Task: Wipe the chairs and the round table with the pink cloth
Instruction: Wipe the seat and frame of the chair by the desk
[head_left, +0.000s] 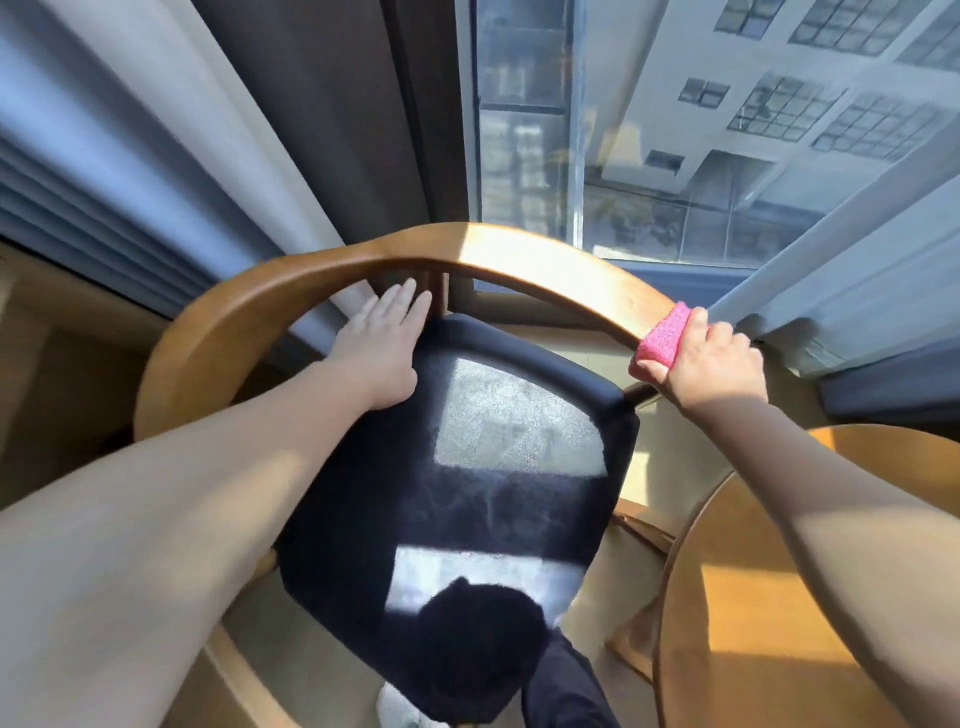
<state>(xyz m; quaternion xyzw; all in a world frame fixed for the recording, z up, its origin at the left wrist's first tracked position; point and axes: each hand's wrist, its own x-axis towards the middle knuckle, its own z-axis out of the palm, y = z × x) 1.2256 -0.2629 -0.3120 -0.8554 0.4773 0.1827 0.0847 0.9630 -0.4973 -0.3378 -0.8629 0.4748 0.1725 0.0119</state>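
Closest to me, below my right forearm, the round wooden table (753, 623) catches the sun, well short of my right fingers. Left of it sits the chair's dark padded seat (467, 493), crossed by patches of light.

My left hand (382, 348) lies flat on the seat's back edge. Its fingers (405, 296) are straight and close together and hold nothing. Their tips reach toward the upright post (435, 296) under the chair's curved wooden back rail (519, 249).

Farther right along that rail is my right hand (711, 358), its fingers curled over the wood. The pink cloth (662, 338) is bunched beneath them and pressed against the rail, and it pokes out on the left side of my grip. My two hands are well apart, with the seat's rear corner between them.

Beyond my fingers pale curtains (249, 171) hang on either side. Between them the window (524, 156) looks out on a white building (675, 62).
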